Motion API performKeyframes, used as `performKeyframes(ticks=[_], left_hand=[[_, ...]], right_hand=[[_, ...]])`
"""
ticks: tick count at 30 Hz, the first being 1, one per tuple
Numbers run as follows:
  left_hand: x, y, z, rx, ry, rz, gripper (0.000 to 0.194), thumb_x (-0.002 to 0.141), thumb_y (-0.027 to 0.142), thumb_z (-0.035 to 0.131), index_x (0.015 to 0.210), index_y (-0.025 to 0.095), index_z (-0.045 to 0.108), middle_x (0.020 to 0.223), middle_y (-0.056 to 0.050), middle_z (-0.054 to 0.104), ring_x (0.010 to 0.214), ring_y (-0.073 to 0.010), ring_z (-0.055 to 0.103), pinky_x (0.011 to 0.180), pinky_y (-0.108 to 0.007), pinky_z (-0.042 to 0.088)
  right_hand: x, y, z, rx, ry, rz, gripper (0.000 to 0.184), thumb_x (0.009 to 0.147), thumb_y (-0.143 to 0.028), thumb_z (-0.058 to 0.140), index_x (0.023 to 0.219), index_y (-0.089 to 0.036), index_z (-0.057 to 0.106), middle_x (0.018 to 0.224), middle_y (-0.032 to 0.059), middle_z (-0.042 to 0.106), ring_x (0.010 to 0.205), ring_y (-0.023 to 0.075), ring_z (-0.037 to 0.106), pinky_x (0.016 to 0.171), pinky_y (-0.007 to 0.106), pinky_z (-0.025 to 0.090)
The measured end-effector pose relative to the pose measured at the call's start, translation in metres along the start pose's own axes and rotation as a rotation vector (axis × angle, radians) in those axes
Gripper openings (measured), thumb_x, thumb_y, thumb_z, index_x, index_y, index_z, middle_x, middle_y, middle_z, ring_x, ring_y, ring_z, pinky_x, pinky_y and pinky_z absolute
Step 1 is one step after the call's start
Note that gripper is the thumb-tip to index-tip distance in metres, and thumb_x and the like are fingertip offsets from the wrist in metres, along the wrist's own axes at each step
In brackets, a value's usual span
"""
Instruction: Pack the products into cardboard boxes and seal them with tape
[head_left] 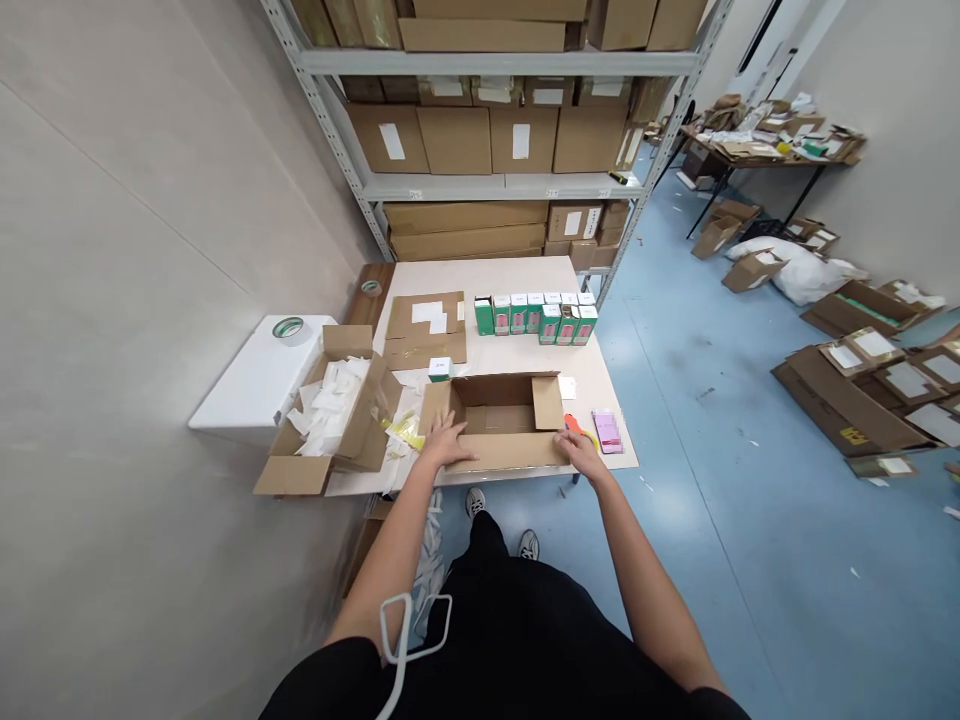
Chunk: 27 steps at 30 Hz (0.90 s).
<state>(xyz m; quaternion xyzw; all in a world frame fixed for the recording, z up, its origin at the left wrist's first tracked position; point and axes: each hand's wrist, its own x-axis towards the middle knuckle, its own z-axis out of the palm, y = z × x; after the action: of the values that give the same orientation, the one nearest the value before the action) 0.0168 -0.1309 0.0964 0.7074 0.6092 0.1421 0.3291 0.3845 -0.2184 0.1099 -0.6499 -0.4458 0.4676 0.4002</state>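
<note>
An open cardboard box (510, 453) sits at the table's front edge with its flaps folded outward; its inside looks bare. My left hand (445, 444) rests on the front left corner of the box, fingers spread over the flap. At the right end of the front flap, my right hand (577, 449) pinches the cardboard edge. Orange-handled scissors (572, 423), partly hidden, and a purple packet (607, 432) lie just beyond my right hand. A single green and white small box (439, 370) stands behind the left corner of the cardboard box.
Several green and white small boxes (517, 316) stand in rows at the back right. Flattened cardboard (405, 345) lies behind. To the left, a carton (360, 440) holds white paper, beside a white box (255, 375) bearing a tape roll (288, 328). Shelving (495, 187) rises behind the table.
</note>
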Motion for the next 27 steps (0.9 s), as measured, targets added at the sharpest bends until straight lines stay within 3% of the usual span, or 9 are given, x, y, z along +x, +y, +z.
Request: performKeyframes(ticks=[3,6,8,14,17,22,27], left_hand=[[-0.016,0.0,0.024,0.103,0.096,0.039,0.057,0.056,0.049,0.097,0.102,0.023,0.077,0.165,-0.017,0.04,0.161,-0.045,0.0,0.127,-0.064,0.004],[-0.028,0.009,0.038,0.115,0.213,0.043,0.022,0.078,0.041,0.084,0.087,0.023,0.074,0.157,-0.014,0.051,0.161,-0.0412,0.005,0.128,-0.063,0.008],[-0.035,0.017,0.043,0.105,0.265,0.052,0.015,0.085,0.037,0.076,0.082,0.023,0.073,0.152,-0.013,0.057,0.161,-0.0412,0.007,0.128,-0.063,0.008],[-0.074,0.039,0.058,0.11,0.39,0.027,0.014,0.086,0.035,0.073,0.076,0.025,0.073,0.15,-0.01,0.059,0.159,-0.0446,0.012,0.125,-0.069,0.011],[-0.101,0.042,0.055,0.12,0.426,-0.002,0.015,0.086,0.036,0.073,0.075,0.025,0.073,0.15,-0.01,0.059,0.159,-0.0449,0.011,0.125,-0.071,0.008],[-0.143,0.04,0.036,0.163,0.421,-0.023,0.018,0.089,0.04,0.071,0.077,0.026,0.075,0.15,-0.009,0.06,0.16,-0.0431,0.014,0.126,-0.068,0.006],[-0.183,0.037,0.023,0.16,0.527,-0.096,0.021,0.091,0.039,0.068,0.076,0.026,0.077,0.146,-0.009,0.063,0.16,-0.0436,0.014,0.128,-0.067,0.01]], right_hand=[[-0.002,0.001,0.003,-0.049,-0.034,-0.019,0.031,0.078,-0.054,0.072,0.091,-0.027,0.077,0.118,0.0074,0.076,0.125,0.0315,0.064,0.114,0.05,0.044],[-0.002,-0.01,0.007,-0.087,0.03,-0.143,0.03,0.082,-0.052,0.067,0.096,-0.028,0.077,0.117,0.007,0.076,0.128,0.0316,0.062,0.116,0.053,0.041],[-0.004,-0.021,0.013,-0.092,0.007,-0.249,0.03,0.086,-0.05,0.064,0.101,-0.027,0.077,0.125,0.0081,0.074,0.136,0.031,0.058,0.119,0.053,0.039],[-0.01,-0.039,0.055,-0.125,-0.316,-0.364,0.041,0.095,-0.045,0.054,0.13,-0.031,0.072,0.155,0.007,0.057,0.145,0.0272,0.051,0.116,0.048,0.045],[-0.007,-0.036,0.071,-0.221,-0.304,-0.339,0.045,0.095,-0.045,0.057,0.134,-0.026,0.07,0.156,0.0109,0.055,0.15,0.0296,0.044,0.123,0.051,0.036],[-0.003,-0.035,0.078,-0.306,-0.33,-0.408,0.049,0.095,-0.042,0.057,0.139,-0.022,0.066,0.16,0.0124,0.049,0.153,0.0317,0.039,0.126,0.052,0.031],[0.0,-0.044,0.082,-0.385,-0.246,-0.521,0.049,0.091,-0.041,0.067,0.137,-0.024,0.068,0.167,0.0082,0.039,0.162,0.0362,0.008,0.13,0.057,0.013]])
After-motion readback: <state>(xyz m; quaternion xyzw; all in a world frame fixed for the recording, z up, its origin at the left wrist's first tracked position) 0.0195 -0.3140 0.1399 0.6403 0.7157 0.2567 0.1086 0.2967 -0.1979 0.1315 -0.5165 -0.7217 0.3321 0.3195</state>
